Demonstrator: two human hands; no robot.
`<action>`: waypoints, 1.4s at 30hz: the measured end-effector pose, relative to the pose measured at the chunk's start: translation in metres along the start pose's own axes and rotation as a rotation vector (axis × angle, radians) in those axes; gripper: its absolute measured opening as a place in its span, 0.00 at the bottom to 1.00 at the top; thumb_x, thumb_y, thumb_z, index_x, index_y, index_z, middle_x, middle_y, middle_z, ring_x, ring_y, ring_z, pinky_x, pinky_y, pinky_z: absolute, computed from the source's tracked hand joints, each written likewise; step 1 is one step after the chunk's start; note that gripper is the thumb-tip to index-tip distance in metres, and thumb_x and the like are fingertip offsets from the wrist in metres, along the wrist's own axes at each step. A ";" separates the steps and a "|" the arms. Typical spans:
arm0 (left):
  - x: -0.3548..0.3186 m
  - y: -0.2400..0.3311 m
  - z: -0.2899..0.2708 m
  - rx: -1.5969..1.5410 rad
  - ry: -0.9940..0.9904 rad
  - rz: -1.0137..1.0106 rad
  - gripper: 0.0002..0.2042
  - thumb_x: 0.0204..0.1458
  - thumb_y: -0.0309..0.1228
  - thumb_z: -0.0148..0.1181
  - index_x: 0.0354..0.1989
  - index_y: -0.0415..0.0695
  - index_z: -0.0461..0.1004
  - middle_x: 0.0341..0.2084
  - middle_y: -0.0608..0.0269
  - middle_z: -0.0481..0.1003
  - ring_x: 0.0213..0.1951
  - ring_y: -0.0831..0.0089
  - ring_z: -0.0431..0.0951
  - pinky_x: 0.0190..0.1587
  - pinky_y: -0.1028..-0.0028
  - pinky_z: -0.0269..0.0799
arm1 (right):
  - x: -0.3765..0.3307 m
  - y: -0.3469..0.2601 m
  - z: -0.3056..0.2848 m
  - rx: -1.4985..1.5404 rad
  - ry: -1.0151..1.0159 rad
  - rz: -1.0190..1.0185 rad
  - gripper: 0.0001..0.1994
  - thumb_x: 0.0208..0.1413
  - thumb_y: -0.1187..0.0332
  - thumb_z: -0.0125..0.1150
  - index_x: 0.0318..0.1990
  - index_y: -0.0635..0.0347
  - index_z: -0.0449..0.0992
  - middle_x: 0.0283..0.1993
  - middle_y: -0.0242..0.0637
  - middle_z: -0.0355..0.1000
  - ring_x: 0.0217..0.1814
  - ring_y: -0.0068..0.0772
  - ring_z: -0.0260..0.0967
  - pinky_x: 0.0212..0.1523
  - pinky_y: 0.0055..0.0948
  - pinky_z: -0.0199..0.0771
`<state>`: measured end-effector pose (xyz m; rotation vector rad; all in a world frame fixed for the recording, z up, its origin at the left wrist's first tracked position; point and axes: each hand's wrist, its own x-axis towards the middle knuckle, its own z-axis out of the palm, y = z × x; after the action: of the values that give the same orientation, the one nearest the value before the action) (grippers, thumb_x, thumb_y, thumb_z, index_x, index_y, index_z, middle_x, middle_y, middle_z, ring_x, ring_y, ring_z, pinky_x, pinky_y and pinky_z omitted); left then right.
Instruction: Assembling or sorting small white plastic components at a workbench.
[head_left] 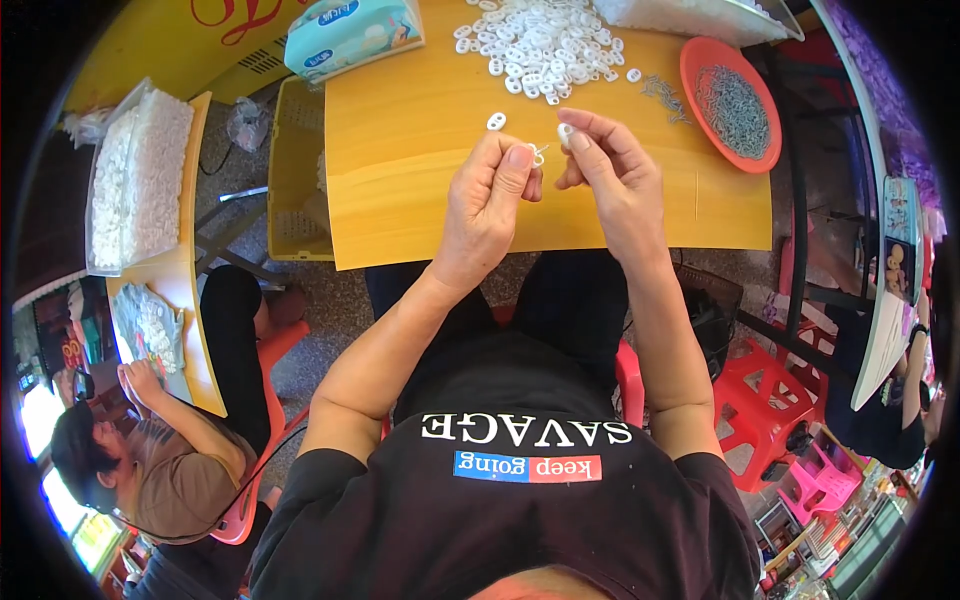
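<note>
Over the near part of the yellow table (390,190), my left hand (483,200) is closed in a pinch on a small white piece (538,156). A thin metal bit sticks out of that piece, and my thumb and fingers hide the rest. Just to the right, apart from it, my right hand (627,190) pinches a white oval plastic piece (565,134) between thumb and fingers. Past my left hand lies a loose white two-holed oval piece (496,121). Farther off is a pile of similar white pieces (545,45).
An orange-red dish (690,65) of small grey metal parts (733,112) stands at the right, with loose ones (665,98) beside it. A tissue pack (355,38) sits at the far left corner. Left of the table are a yellow crate (300,235) and a seated person (190,470).
</note>
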<state>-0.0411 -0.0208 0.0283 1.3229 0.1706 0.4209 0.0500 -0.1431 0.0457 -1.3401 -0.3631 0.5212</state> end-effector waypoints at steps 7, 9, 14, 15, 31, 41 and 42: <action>0.001 0.002 0.000 0.015 -0.034 -0.026 0.11 0.67 0.34 0.44 0.34 0.42 0.65 0.25 0.68 0.64 0.31 0.80 0.65 0.38 0.79 0.64 | -0.001 -0.004 -0.011 0.160 -0.040 -0.009 0.13 0.62 0.72 0.58 0.51 0.68 0.75 0.38 0.34 0.72 0.34 0.17 0.68 0.36 0.21 0.75; 0.002 0.002 0.000 0.021 -0.033 -0.025 0.11 0.67 0.34 0.44 0.34 0.42 0.65 0.25 0.68 0.64 0.31 0.80 0.65 0.38 0.79 0.64 | -0.003 -0.006 -0.008 0.162 -0.046 -0.004 0.13 0.62 0.72 0.58 0.51 0.68 0.75 0.38 0.34 0.72 0.34 0.17 0.68 0.36 0.21 0.75; 0.004 0.003 0.001 0.043 -0.034 -0.016 0.11 0.67 0.34 0.44 0.34 0.42 0.65 0.25 0.68 0.64 0.31 0.80 0.65 0.38 0.79 0.64 | -0.001 -0.002 -0.005 0.077 -0.009 -0.030 0.13 0.62 0.70 0.58 0.51 0.67 0.75 0.37 0.33 0.72 0.33 0.16 0.68 0.34 0.22 0.74; 0.004 0.003 0.001 0.027 -0.032 -0.021 0.11 0.67 0.34 0.44 0.34 0.42 0.65 0.25 0.68 0.64 0.31 0.79 0.65 0.38 0.79 0.64 | 0.002 0.004 -0.009 -0.176 0.052 -0.093 0.12 0.60 0.71 0.59 0.49 0.65 0.76 0.36 0.33 0.73 0.32 0.19 0.69 0.33 0.22 0.73; 0.006 0.007 -0.003 -0.059 -0.102 -0.033 0.13 0.67 0.35 0.45 0.33 0.40 0.66 0.22 0.69 0.66 0.28 0.82 0.65 0.34 0.80 0.64 | 0.009 -0.036 -0.014 -0.734 -0.259 -0.517 0.07 0.51 0.76 0.67 0.36 0.65 0.76 0.34 0.38 0.71 0.28 0.32 0.71 0.28 0.27 0.70; 0.004 0.015 -0.002 -0.101 -0.204 -0.101 0.14 0.67 0.37 0.46 0.33 0.40 0.66 0.22 0.69 0.66 0.27 0.82 0.65 0.33 0.80 0.64 | 0.012 -0.055 -0.019 -0.905 -0.414 -0.755 0.05 0.52 0.77 0.64 0.34 0.64 0.72 0.31 0.42 0.70 0.30 0.43 0.70 0.28 0.34 0.70; 0.004 0.015 -0.001 -0.086 -0.188 -0.098 0.14 0.67 0.37 0.46 0.33 0.39 0.66 0.22 0.69 0.66 0.27 0.82 0.65 0.32 0.79 0.64 | 0.011 -0.053 -0.017 -0.890 -0.383 -0.748 0.05 0.53 0.77 0.63 0.33 0.65 0.72 0.30 0.42 0.69 0.30 0.43 0.70 0.28 0.34 0.70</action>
<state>-0.0412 -0.0155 0.0429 1.2557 0.0594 0.2171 0.0758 -0.1583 0.0939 -1.7862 -1.4694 -0.0606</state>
